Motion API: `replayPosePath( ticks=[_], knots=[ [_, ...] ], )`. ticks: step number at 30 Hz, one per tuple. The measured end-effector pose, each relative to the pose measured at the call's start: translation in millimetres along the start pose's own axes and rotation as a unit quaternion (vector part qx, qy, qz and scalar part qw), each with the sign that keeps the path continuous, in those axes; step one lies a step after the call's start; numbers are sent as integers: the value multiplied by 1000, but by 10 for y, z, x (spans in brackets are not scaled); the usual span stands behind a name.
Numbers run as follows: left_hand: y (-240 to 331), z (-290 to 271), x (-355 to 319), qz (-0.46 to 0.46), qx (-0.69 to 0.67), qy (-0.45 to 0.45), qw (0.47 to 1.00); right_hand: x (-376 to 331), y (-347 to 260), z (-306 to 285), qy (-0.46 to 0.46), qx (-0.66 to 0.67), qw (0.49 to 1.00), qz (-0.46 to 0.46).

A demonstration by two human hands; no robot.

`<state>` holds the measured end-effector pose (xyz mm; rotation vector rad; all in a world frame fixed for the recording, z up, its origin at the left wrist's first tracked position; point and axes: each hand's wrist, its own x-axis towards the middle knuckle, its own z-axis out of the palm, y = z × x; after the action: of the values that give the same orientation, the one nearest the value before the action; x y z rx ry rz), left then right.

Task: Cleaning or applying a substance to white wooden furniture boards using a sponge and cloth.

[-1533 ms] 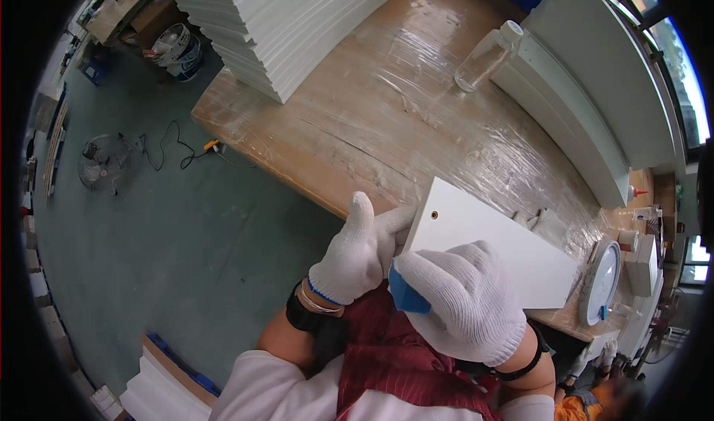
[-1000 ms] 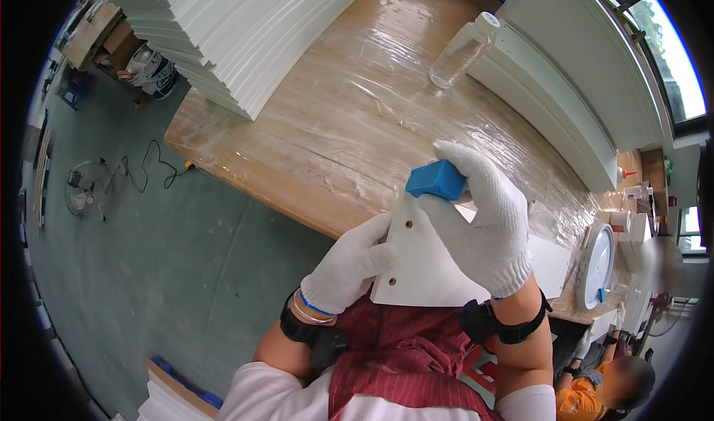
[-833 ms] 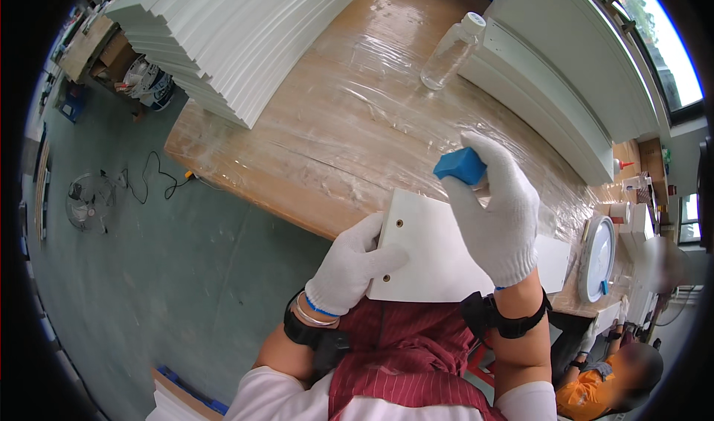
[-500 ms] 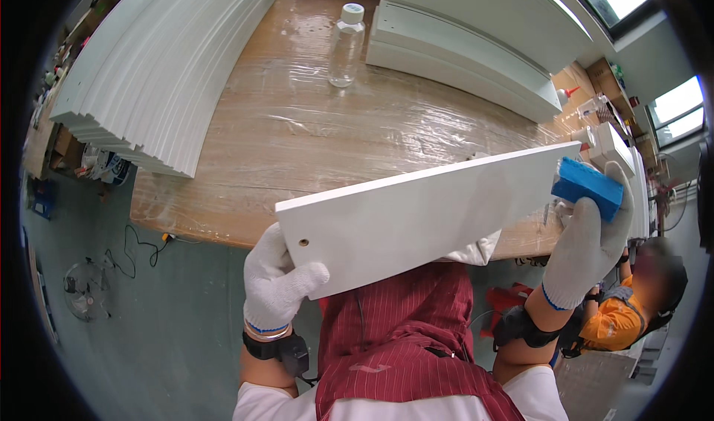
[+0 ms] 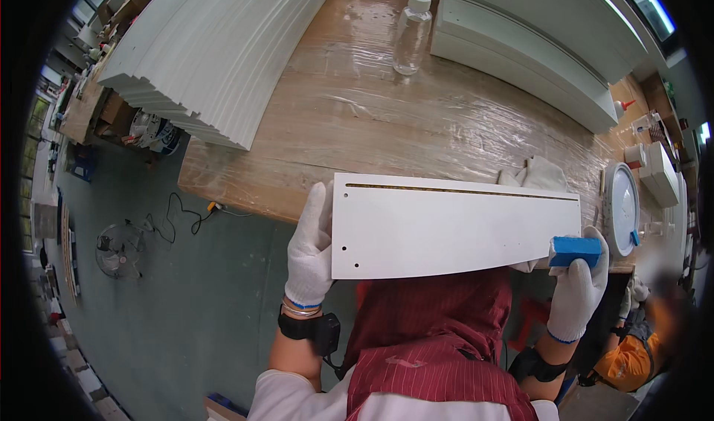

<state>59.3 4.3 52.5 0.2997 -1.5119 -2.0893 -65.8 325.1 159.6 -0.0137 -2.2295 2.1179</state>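
Note:
A white board [image 5: 454,227] is held up level in front of me, over the table's near edge. Its visible face has a long narrow slot near the upper edge and several small holes at the left end. My left hand [image 5: 311,242], in a white knit glove, grips that left end, with the fingers partly hidden behind it. At the board's lower right corner, my gloved right hand [image 5: 580,291] is closed around a blue rectangular block [image 5: 575,251]. The block overlaps the corner; whether the fingers also support the board cannot be made out.
Stacked white boards [image 5: 223,56] stand at the left of the plastic-covered table [image 5: 349,116], more white panels [image 5: 520,56] at the right. A clear bottle [image 5: 411,38] stands between them. A grey-white cloth [image 5: 543,174], round lid [image 5: 621,209], floor fan [image 5: 119,250] and co-worker in orange [image 5: 628,358] are around.
The board has been turned from a tilted position to nearly level, and a different face with the slot now shows. My right hand and the blue block have come lower, to the board's lower right corner.

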Motion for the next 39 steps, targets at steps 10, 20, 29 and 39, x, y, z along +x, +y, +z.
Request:
replayPosePath(
  ticks=[10,20,29,39],
  knots=[
    [15,32,-146,-140,-143,-17,980,-198,-133,1007,-324,-39,945,-10],
    [193,80,-64,-208,-206,-29,956,-346,-349,2089,-631,-261,632,-367],
    [57,-25,-139,-221,-213,-25,951,462,-151,2470,-341,-280,842,-310],
    [63,65,-6,-186,-167,16,968,299,-84,2314,-367,-279,862,-214]
  ],
)
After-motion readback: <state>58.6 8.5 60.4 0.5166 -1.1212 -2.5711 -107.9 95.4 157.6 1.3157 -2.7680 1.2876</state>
